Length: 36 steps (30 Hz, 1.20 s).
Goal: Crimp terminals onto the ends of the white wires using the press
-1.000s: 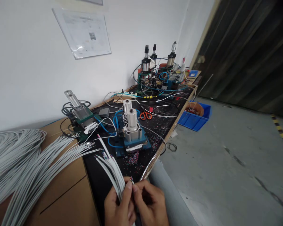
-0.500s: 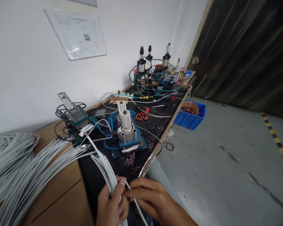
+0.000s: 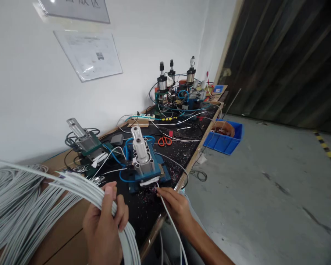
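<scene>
The left hand (image 3: 103,221) has its grip closed around a thick bundle of white wires (image 3: 79,186), held above the surface (image 3: 71,235) at the lower left. The right hand (image 3: 176,208) pinches a single white wire (image 3: 177,238) between thumb and fingers, with the wire's tip at the front of the blue machine (image 3: 147,173) on the black mat (image 3: 143,213). Orange scissors (image 3: 163,141) lie farther back.

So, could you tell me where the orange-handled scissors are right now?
In the head view, the scissors lie on the black bench mat, just beyond and right of the blue press.
</scene>
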### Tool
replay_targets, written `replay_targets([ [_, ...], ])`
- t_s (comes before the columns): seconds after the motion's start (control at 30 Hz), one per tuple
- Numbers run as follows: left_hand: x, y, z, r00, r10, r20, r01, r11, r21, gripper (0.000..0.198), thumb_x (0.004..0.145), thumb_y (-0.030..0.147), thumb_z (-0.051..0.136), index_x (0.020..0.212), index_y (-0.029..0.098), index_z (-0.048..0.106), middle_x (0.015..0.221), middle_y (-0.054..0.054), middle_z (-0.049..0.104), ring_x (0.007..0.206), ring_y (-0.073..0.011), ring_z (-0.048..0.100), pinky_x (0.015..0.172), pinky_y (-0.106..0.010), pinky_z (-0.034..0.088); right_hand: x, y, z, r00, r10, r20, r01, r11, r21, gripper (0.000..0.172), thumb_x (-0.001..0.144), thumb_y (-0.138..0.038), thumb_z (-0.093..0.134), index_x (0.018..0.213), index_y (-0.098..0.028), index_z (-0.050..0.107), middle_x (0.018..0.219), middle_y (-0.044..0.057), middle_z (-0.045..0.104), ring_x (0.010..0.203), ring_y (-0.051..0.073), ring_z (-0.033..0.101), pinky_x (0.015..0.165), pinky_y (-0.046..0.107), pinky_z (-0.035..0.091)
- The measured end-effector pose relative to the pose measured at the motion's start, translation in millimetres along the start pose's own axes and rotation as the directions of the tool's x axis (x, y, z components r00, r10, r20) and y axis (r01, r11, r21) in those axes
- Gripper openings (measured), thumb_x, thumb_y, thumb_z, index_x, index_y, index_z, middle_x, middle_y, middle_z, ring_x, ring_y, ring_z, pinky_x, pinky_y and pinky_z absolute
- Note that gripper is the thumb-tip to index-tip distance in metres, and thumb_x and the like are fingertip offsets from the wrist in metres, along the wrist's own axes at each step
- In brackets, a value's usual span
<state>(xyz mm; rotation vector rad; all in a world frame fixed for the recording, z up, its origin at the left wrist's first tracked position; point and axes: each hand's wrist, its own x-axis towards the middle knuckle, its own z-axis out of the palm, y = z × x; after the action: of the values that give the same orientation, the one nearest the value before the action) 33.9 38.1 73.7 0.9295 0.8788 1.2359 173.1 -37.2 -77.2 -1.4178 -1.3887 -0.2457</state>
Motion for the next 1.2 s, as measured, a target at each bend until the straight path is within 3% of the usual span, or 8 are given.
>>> replay_targets([
  [0.13, 2.5, -0.3, -1.2, 1.0, 0.022, -0.012, -0.022, 1.0, -0.015, 0.025, 0.074, 0.03, 0.082, 0.075, 0.016, 0.062, 0.062, 0.008, 0.049, 0.038, -0.0007, 0.031, 0.03, -0.009, 0.025, 2.4, -1.2, 5.1, 1.0, -0.005, -0.002, 0.005, 0.999, -0.039, 0.031, 0.101, -0.01, 0.046, 0.126, -0.016, 0.064, 0.101, 0.012, 0.074, 0.089, 0.019, 0.075, 0.075, 0.027, 0.063],
  [0.4, 0.3, -10.3, -11.2, 0.999, -0.039, 0.008, 0.039, 0.999, 0.012, 0.035, 0.073, 0.04, 0.085, 0.075, 0.016, 0.06, 0.05, 0.011, 0.04, 0.035, -0.0021, 0.031, 0.029, -0.009, 0.026, 5.7, -0.3, 16.1, 0.999, 0.038, -0.017, -0.04, 0.996, -0.078, 0.033, 0.103, -0.013, 0.044, 0.128, -0.018, 0.064, 0.101, 0.011, 0.073, 0.09, 0.019, 0.074, 0.077, 0.027, 0.063],
  [0.57, -0.3, -11.5, -13.3, 0.998, -0.047, 0.031, 0.047, 0.999, 0.009, 0.036, 0.074, 0.042, 0.083, 0.071, 0.016, 0.058, 0.053, 0.01, 0.042, 0.035, -0.0011, 0.029, 0.029, -0.009, 0.025, 6.5, 0.8, 17.7, 0.998, 0.055, -0.027, -0.057, 0.997, -0.057, 0.033, 0.102, -0.011, 0.044, 0.127, -0.017, 0.065, 0.103, 0.011, 0.072, 0.092, 0.019, 0.073, 0.078, 0.029, 0.064],
  [0.8, -3.5, -14.0, -14.6, 0.992, -0.105, 0.066, 0.104, 0.994, 0.018, 0.035, 0.078, 0.044, 0.081, 0.073, 0.018, 0.058, 0.044, 0.012, 0.032, 0.035, -0.0027, 0.025, 0.032, -0.01, 0.023, 8.6, 1.5, 20.9, 0.997, 0.057, -0.053, -0.058, 0.998, -0.029, 0.026, 0.103, -0.012, 0.048, 0.123, -0.015, 0.065, 0.103, 0.008, 0.072, 0.09, 0.018, 0.073, 0.076, 0.03, 0.064],
  [1.2, -3.0, -26.7, -20.3, 0.98, -0.152, 0.126, 0.152, 0.988, 0.012, 0.035, 0.079, 0.045, 0.08, 0.076, 0.019, 0.058, 0.045, 0.012, 0.036, 0.035, -0.0029, 0.026, 0.031, -0.009, 0.024, 8.3, 2.1, 21.6, 0.997, 0.05, -0.063, -0.052, 0.998, -0.032, 0.024, 0.104, -0.015, 0.047, 0.12, -0.015, 0.066, 0.103, 0.009, 0.072, 0.091, 0.018, 0.073, 0.075, 0.03, 0.064],
])
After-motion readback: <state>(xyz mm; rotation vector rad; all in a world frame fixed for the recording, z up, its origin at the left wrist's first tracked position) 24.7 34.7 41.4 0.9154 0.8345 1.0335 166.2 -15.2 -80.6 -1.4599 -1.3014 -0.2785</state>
